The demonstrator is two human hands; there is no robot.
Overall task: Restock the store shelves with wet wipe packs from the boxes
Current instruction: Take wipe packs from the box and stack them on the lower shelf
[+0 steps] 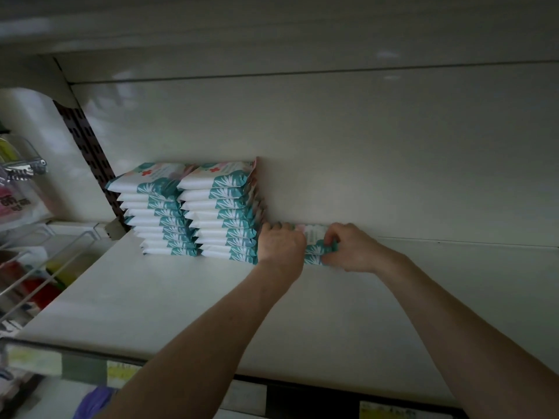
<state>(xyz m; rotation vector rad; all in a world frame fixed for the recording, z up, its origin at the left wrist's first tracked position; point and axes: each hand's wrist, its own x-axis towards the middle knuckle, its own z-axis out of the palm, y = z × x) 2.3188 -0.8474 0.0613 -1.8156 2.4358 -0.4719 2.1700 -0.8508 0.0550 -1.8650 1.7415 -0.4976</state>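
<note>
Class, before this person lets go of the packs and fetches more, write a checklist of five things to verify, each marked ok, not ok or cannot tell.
1. Are the new packs down on the shelf: ok.
2. Do the left hand and right hand both grip them: ok.
3. Are they flush against the right stack: cannot tell, the left hand covers the joint.
4. Are the left stack and right stack standing, nothing fallen: ok.
5. Is bare shelf free to the right: ok.
</note>
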